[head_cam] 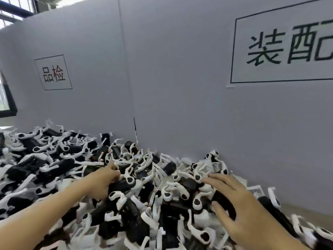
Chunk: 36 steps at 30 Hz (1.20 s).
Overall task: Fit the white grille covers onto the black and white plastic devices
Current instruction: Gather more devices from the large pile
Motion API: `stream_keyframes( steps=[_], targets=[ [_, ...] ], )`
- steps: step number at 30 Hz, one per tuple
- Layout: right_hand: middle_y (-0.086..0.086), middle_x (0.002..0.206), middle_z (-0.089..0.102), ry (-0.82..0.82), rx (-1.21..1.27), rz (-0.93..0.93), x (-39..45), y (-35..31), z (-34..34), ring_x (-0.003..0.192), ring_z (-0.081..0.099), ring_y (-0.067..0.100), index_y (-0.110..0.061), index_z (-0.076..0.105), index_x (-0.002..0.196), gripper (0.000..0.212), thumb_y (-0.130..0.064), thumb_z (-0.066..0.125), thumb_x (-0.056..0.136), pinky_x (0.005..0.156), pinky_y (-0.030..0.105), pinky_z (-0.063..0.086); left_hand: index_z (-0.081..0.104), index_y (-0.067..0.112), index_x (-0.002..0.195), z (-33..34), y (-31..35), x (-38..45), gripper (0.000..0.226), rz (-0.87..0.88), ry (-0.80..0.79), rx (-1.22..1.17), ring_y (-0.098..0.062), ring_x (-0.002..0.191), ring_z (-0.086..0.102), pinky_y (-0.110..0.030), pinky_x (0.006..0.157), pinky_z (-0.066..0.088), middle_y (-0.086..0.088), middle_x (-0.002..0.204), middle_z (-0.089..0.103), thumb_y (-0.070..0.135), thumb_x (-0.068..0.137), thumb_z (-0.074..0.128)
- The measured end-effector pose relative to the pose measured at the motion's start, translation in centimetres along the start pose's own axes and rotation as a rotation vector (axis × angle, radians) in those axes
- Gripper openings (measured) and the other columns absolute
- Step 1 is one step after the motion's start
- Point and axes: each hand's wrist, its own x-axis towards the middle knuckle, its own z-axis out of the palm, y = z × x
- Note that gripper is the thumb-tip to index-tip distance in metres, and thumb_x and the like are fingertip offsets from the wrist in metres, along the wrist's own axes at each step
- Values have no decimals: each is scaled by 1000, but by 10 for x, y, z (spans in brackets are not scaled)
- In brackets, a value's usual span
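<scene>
Here both hands [234, 201] flat atop heaped devices [131, 210].

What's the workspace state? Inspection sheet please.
Surface: almost wholly buried under parts.
Job's things: pile of black and white devices heaped against the partition; separate grille covers cannot be told apart.
Clutter: nothing seen beyond the pile.
Grippers: left hand reaching into the pile, fingers hidden among parts; right hand spread flat on the pile, holding nothing.
Cables: nothing seen.
Surroundings: grey partition with two printed signs; window at left.
</scene>
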Motion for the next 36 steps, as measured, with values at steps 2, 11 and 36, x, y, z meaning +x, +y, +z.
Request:
stream_keyframes(
  steps=[2, 11, 36],
  targets=[
    [-37, 136, 42, 105, 45, 50, -17, 12, -19, 129, 38, -14, -64, 44, 129, 56, -25, 63, 93, 99, 11, 32, 59, 18, 106, -5, 0, -8, 35, 2, 72, -116, -12, 92, 52, -22, 80, 46, 1, 112, 38, 13, 71, 66],
    [-9, 111, 64, 295, 25, 521, -92, 101, -81, 102, 58, 9, -40, 62, 108, 32, -12, 63, 92, 89, 29, 42, 63, 24, 87, -110, 102, -5, 34, -194, 402, -678, -18, 53, 68, -28, 49, 51, 1, 73, 72, 48, 75, 82],
    [-19, 120, 59, 265, -254, 662, -177, 162, -38, 121, 50, 8, -45, 45, 137, 45, -36, 55, 94, 95, 29, 29, 55, 22, 98, 23, 435, -34, 16, 417, 501, -273, -16, 96, 53, -30, 81, 42, 6, 96, 57, 31, 98, 42]
  ],
)
